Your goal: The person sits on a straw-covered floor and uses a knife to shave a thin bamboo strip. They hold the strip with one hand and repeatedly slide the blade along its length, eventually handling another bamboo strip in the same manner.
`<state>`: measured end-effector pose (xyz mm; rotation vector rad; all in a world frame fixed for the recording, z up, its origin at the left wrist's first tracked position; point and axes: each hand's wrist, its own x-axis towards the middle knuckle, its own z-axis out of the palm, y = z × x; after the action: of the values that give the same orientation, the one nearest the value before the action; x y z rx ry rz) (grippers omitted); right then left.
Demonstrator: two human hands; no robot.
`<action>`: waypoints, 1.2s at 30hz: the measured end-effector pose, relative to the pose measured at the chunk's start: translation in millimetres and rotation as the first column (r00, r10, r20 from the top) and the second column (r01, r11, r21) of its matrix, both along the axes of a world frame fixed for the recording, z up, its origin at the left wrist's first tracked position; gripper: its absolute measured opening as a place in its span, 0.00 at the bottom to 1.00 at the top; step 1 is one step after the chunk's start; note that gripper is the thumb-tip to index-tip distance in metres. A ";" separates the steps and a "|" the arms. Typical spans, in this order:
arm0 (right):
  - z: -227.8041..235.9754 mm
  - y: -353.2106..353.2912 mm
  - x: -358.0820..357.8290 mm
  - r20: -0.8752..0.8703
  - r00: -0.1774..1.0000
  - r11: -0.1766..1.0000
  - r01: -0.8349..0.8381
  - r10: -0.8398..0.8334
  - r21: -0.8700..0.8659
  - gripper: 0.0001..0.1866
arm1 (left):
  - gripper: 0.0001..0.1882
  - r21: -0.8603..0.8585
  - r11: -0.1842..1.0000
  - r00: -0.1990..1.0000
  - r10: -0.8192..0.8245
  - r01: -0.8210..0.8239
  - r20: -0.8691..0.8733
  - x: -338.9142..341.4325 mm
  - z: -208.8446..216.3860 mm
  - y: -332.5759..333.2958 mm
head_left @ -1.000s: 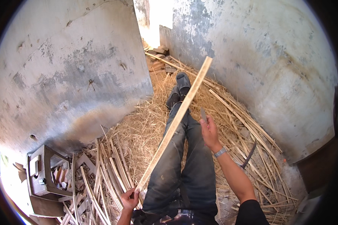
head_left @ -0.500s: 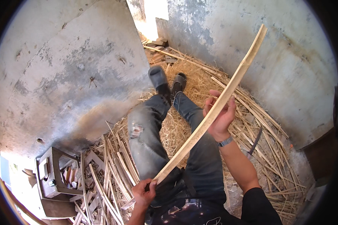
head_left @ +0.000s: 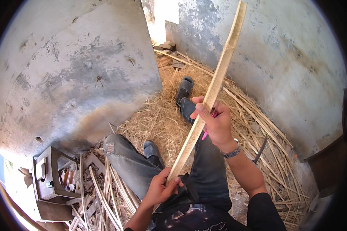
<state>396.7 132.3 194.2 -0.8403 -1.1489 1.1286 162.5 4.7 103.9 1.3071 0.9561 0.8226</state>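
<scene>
A long split bamboo strip (head_left: pixel 221 71) slants up and away from my lap toward the far wall. Its hollow inner face is turned up, with a node ridge across the upper half. My left hand (head_left: pixel 162 188) is closed round its near end, the thumb lying along the side. Farther up, my right hand (head_left: pixel 218 123) grips the strip about midway, thumb on top and fingers beneath. A slim pink object (head_left: pixel 205 135), perhaps a pen, pokes out under the right palm. Most of it is hidden by the hand.
Fine shavings (head_left: pixel 154 115) cover the floor between my legs. Piles of bamboo strips (head_left: pixel 272 154) lie to the right, others at the left. A dark blade-like tool (head_left: pixel 260 150) rests on the right pile. An old wooden frame box (head_left: pixel 52 177) stands at left. Stained walls rise close on both sides.
The strip has swung more upright and leftward. My right hand has closed on it, and the pink object now shows there. My left leg has bent, drawing that foot nearer.
</scene>
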 end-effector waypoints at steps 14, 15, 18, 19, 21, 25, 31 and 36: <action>97.6 140.8 28.5 0.730 0.637 0.959 0.050 -0.246 0.279 0.25 | 0.14 -0.009 0.997 0.995 -0.075 0.075 0.068 -41.1 39.3 112.2; 103.6 151.1 33.4 0.795 0.448 0.902 0.068 -0.409 0.426 0.27 | 0.14 -0.011 0.998 0.996 -0.061 0.062 0.068 -40.2 39.8 121.3; 104.6 191.0 48.8 0.737 0.324 0.804 0.189 -0.593 0.564 0.28 | 0.13 0.018 0.999 0.999 -0.037 0.037 0.022 -32.4 38.4 151.2; 102.1 206.5 57.8 0.737 0.316 0.801 0.195 -0.598 0.566 0.28 | 0.14 0.023 0.999 0.999 -0.039 0.039 -0.012 -28.8 38.2 161.7; 94.3 235.2 74.3 0.698 0.158 0.715 0.198 -0.698 0.670 0.26 | 0.16 0.066 0.997 0.996 -0.036 0.042 -0.087 -20.9 36.2 181.5; 57.1 243.1 77.4 0.767 0.274 0.812 0.124 -0.580 0.570 0.23 | 0.15 0.074 0.995 0.982 -0.053 0.068 -0.184 -11.9 43.1 204.9; 27.4 221.8 42.1 0.776 0.264 0.784 -0.101 -0.573 0.613 0.20 | 0.14 0.089 0.996 0.999 -0.027 0.029 -0.024 7.7 44.5 231.5; 53.9 261.2 82.2 0.726 0.281 0.775 0.141 -0.628 0.616 0.20 | 0.15 0.087 0.994 0.997 -0.072 0.073 -0.011 22.7 63.3 232.1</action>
<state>478.9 393.5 248.1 -1.3490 -1.8593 -0.2218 185.2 236.8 167.2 1.4135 0.8821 0.8113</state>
